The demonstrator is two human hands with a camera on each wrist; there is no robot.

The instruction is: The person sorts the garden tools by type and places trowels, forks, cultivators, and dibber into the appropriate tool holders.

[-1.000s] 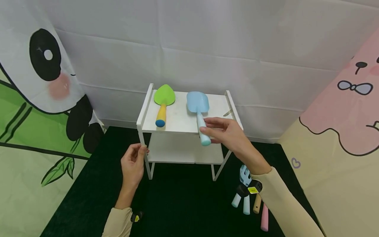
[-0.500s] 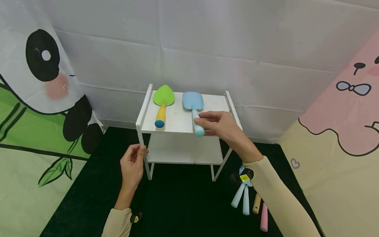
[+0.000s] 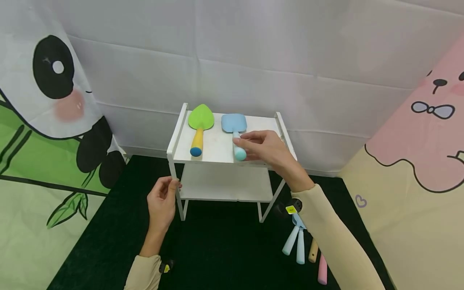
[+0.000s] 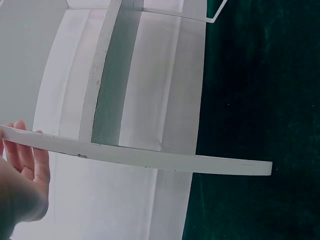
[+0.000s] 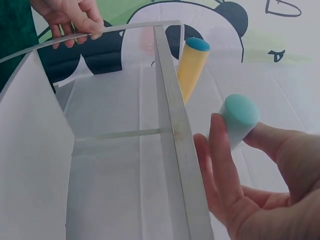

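In the head view my right hand [image 3: 266, 147] holds a light blue garden shovel [image 3: 233, 123] by its handle, thumb on one side and fingers on the other. Its blade lies over the top of a white two-tier shelf [image 3: 214, 151]. The handle's teal end [image 5: 242, 111] shows between thumb and fingers in the right wrist view. Left of it, a green trowel [image 3: 201, 117] with a yellow handle and blue end lies on the top tier. My left hand [image 3: 162, 205] grips the shelf's front left leg [image 4: 135, 156], fingers around it in the left wrist view.
On the dark green floor at right lie a light blue tool with two handles [image 3: 295, 241], a wooden handle [image 3: 313, 250] and a pink handle [image 3: 322, 270], partly under my right sleeve. A white cloth wall [image 3: 253, 60] hangs behind the shelf. The lower tier [image 3: 224, 183] is below.
My right hand has moved the blue shovel leftward and away from me, so more of it is over the top tier, nearer the green trowel. My left hand stays at the leg.
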